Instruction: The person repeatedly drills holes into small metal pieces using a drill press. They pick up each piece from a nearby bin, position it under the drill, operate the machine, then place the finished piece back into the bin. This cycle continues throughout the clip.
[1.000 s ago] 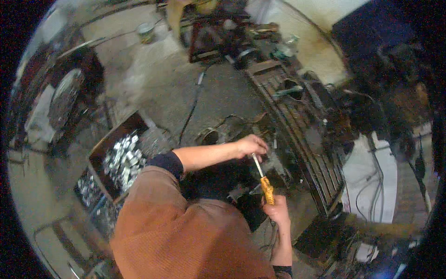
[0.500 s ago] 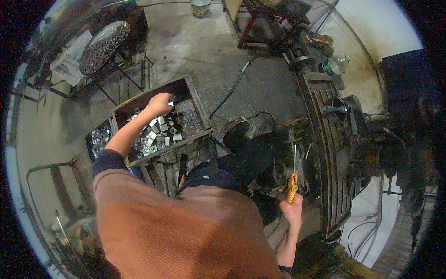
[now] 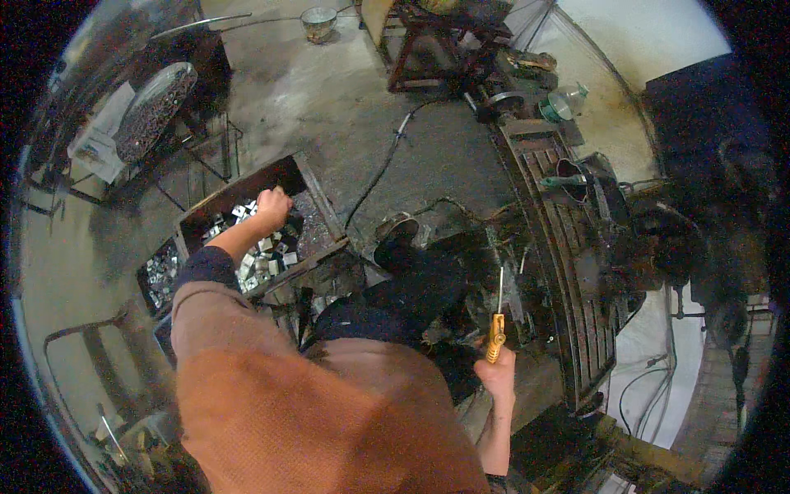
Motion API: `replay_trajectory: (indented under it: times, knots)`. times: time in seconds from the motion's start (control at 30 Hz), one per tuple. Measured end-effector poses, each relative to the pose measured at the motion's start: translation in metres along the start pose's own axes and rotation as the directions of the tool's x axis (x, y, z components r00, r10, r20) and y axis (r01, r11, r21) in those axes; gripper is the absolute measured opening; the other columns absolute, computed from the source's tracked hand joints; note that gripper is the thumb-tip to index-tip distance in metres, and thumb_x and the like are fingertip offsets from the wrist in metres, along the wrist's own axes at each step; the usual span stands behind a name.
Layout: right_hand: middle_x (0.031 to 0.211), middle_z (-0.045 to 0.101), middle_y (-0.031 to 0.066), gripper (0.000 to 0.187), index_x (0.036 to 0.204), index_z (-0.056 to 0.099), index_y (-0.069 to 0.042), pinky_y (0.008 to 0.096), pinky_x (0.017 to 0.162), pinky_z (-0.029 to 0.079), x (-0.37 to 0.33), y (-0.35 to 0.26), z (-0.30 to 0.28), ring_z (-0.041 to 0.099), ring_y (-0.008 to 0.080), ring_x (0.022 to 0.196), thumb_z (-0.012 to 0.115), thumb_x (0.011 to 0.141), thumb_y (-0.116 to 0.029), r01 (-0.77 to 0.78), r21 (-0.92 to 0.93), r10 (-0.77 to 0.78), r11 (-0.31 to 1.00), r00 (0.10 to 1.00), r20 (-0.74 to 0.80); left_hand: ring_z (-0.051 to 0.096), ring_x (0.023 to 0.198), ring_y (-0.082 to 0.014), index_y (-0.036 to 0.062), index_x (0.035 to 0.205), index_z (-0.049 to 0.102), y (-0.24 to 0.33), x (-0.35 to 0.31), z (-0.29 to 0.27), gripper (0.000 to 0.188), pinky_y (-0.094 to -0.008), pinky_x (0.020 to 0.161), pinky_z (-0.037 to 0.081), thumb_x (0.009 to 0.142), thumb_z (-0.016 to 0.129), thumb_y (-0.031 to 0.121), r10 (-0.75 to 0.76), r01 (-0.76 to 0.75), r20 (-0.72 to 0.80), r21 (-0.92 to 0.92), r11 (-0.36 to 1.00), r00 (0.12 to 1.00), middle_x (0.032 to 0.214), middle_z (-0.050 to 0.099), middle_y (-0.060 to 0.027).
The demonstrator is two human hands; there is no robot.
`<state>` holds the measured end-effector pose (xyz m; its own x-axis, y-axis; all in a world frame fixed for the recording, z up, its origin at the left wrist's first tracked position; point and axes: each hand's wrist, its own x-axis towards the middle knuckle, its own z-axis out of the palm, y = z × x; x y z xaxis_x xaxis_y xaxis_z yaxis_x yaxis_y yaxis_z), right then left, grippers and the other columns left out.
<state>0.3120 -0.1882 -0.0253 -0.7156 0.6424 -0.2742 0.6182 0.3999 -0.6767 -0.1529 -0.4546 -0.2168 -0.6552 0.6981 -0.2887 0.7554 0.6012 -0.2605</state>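
My left hand reaches into a wooden box. Its fingers are closed and point downward; what they hold, if anything, is hidden. Small silvery metal blocks lie heaped beneath and beside this hand. Fine metal chips cover the box's right part. Off to the right, my right hand is wrapped around the yellow handle of an air blow gun. The thin metal nozzle points away from me, near the slotted machine table, touching nothing that I can make out.
A slotted metal table runs along my right, with a dark container on it. Far left, an oval tray of small dark pieces rests on a stand. A cable crosses the floor. A bucket stands far ahead.
The view has shifted, moving the scene left and slightly down. The small metal piece that showed at my left fingertips no longer shows. My right hand keeps its grip on the blow gun.
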Motion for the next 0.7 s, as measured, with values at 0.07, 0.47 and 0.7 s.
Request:
replay_trajectory:
  times: [0.07, 0.47, 0.7]
  knots:
    - [0.052, 0.047, 0.0037, 0.031, 0.083, 0.057, -0.004, 0.0255, 0.046, 0.037, 0.0, -0.001, 0.001, 0.042, 0.0123, 0.045, 0.056, 0.052, -0.008, -0.033, 0.022, 0.033, 0.999, 0.999, -0.015, 0.061, 0.075, -0.0208, 0.0115, 0.075, 0.065, -0.001, 0.004, -0.005, 0.012, -0.038, 0.052, 0.049, 0.065, 0.06, 0.015, -0.045, 0.052, 0.114, -0.059, 0.997, 0.993, 0.08, 0.063, -0.0064]
    - [0.055, 0.049, 0.0055, 0.033, 0.085, 0.057, -0.003, 0.0265, 0.05, 0.04, 0.004, 0.008, 0.013, 0.044, 0.0125, 0.049, 0.057, 0.052, -0.01, -0.025, -0.003, 0.025, 1.0, 0.999, -0.046, 0.062, 0.075, -0.0202, 0.0156, 0.076, 0.066, -0.004, 0.017, -0.014, 0.019, -0.0332, 0.059, 0.048, 0.058, 0.063, 0.013, 0.092, -0.097, 0.138, 0.024, 0.995, 0.986, 0.078, 0.064, -0.003]
    - [0.053, 0.049, 0.0064, 0.033, 0.084, 0.058, -0.004, 0.0276, 0.049, 0.041, -0.001, -0.002, 0.013, 0.046, 0.015, 0.048, 0.057, 0.053, -0.012, 0.028, 0.041, -0.024, 0.999, 0.996, -0.084, 0.061, 0.068, -0.0238, 0.0032, 0.07, 0.061, -0.02, -0.026, -0.084, 0.023, -0.0325, 0.061, 0.048, 0.059, 0.068, 0.022, -0.379, 0.287, 0.011, -0.673, 0.682, 0.926, 0.072, 0.061, -0.0116]
